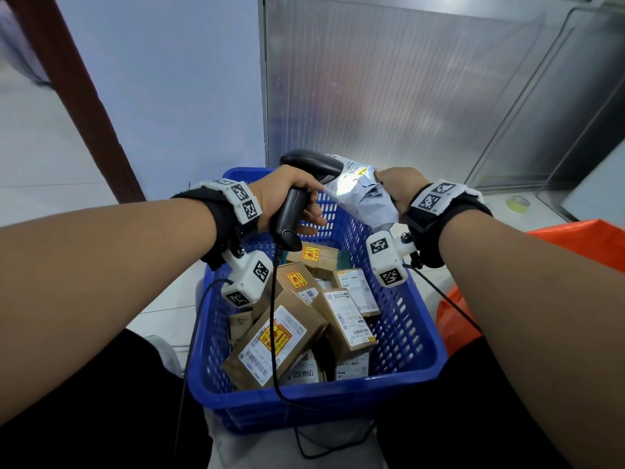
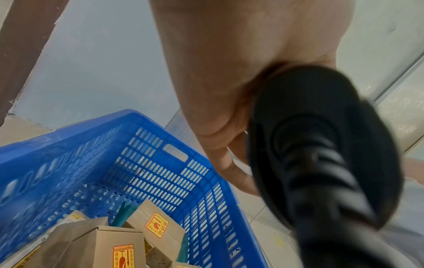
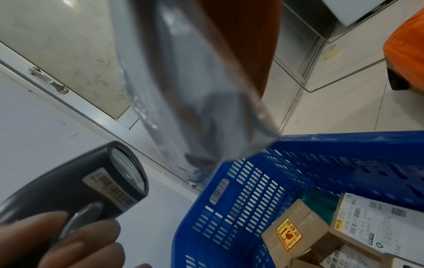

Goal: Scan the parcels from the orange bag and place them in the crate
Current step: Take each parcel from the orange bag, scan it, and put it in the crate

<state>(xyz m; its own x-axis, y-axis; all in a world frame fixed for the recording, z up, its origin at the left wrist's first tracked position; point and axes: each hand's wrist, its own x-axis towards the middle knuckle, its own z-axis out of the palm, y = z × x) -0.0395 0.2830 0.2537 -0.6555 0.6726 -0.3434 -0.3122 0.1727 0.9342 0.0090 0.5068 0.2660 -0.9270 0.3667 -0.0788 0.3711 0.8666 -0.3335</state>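
Parcels are what I am working through, and right now I am holding a grey poly mailer (image 1: 363, 194) up over the far end of the blue crate (image 1: 422, 346), just in front of the scanner (image 1: 306, 194). My right hand (image 1: 400, 187) is pinching the mailer by its crumpled edge, fingers curled into the plastic. My left hand (image 1: 287, 198) is wrapping its fingers round the scanner's handle, and in the right wrist view one fingertip is lying by the grey trigger (image 3: 80, 220); whether it is pressing I cannot tell.

Judging by the crate, I am well into the job: a heap of brown cardboard boxes (image 1: 280, 340) with white labels and yellow stickers is already lying inside, along with a few flatter packets. This mailer is not yet in; I judge that it is at the scanning step.

How much is left I cannot say. Only a corner of the orange bag (image 1: 581, 245) is showing at my right, cut off by my forearm and the frame edge, so its contents are hidden. The mailer's label is washed out by glare, and the left wrist view is mostly blurred palm and scanner base.
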